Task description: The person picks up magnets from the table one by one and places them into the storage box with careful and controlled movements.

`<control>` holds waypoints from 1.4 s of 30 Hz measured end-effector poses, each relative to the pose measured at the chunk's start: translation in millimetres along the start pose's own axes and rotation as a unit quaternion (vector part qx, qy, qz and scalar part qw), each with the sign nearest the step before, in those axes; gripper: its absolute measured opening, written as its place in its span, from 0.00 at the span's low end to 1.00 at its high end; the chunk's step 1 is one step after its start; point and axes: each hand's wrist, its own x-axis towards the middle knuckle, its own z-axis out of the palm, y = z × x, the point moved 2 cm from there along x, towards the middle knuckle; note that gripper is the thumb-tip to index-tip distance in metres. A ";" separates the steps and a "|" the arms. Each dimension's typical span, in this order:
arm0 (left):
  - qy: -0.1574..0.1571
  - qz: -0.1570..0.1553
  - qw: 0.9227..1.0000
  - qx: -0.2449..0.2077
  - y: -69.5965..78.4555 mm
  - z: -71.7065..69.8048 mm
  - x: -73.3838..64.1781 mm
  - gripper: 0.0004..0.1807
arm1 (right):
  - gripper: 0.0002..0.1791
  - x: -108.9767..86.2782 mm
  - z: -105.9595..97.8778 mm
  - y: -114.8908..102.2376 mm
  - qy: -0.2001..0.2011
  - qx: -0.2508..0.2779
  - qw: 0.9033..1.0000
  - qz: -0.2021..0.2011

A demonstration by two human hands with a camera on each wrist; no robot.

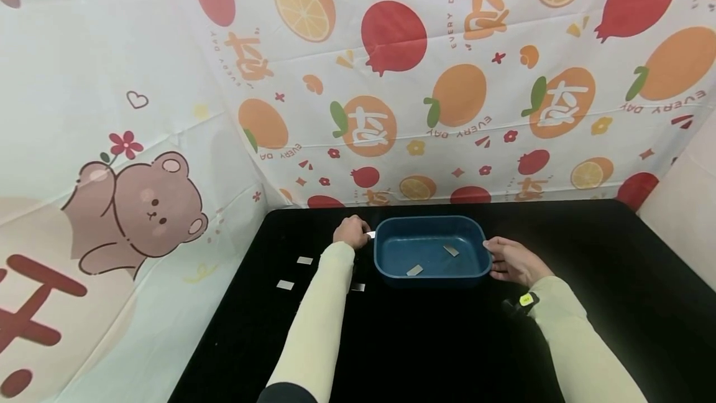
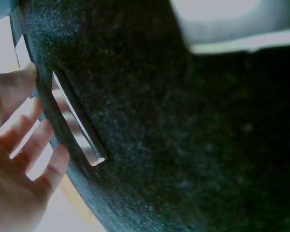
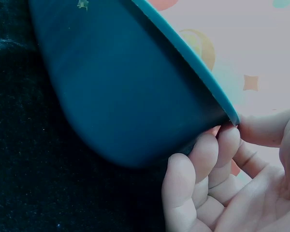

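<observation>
A blue plastic basin (image 1: 425, 249) stands on the black tabletop, with two small silvery rectangular plates (image 1: 415, 270) lying inside. At its right end my right hand (image 1: 517, 260) grips the rim, thumb on top and fingers curled beneath, as the right wrist view shows. My left hand (image 1: 351, 231) is just beyond the basin's left end and pinches another small silvery plate (image 1: 371, 235), which reaches to the rim. In the left wrist view, the thumb tip is against that plate (image 2: 22, 52), and a separate plate (image 2: 77, 121) lies on the dark surface beside the fingers.
Left of the basin, more silvery plates lie on the black table (image 1: 436, 347): one plate (image 1: 304, 260) near the left forearm, another (image 1: 285, 285) closer in, and a third (image 1: 358, 287) right of the sleeve. A fruit-printed cloth (image 1: 492, 160) hangs behind the table.
</observation>
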 end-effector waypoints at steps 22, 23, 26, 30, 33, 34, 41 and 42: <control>0.017 0.037 0.998 0.037 -0.1 -1.2 -8.1 0.06 | 0.11 -1.4 1.1 3.2 0.009 0.001 1.000 0.003; 0.019 0.041 0.998 0.039 -0.1 -1.9 -8.3 0.06 | 0.11 -1.5 0.8 2.6 0.009 0.002 1.000 0.003; 0.026 0.036 0.999 0.025 -1.8 -2.3 -8.4 0.06 | 0.11 -1.7 0.4 1.2 0.006 0.004 1.000 0.001; 0.046 0.032 0.998 0.008 -7.3 -1.8 -9.8 0.06 | 0.11 -0.2 0.6 2.5 0.003 0.009 1.000 0.002; 0.070 0.039 0.997 0.004 -9.0 -4.3 -10.8 0.06 | 0.11 0.2 0.1 3.6 0.002 0.008 1.000 0.005; 0.078 0.042 0.996 0.005 -9.2 -5.6 -10.9 0.06 | 0.11 0.0 0.0 3.6 0.001 0.007 1.000 0.005; 0.118 0.064 0.991 0.013 -10.3 -17.3 -13.2 0.05 | 0.11 -1.4 0.8 0.6 -0.006 0.009 1.000 0.001; 0.118 0.068 0.991 0.011 -10.7 -19.2 -14.3 0.05 | 0.11 -1.7 1.0 0.1 -0.009 0.010 1.000 0.001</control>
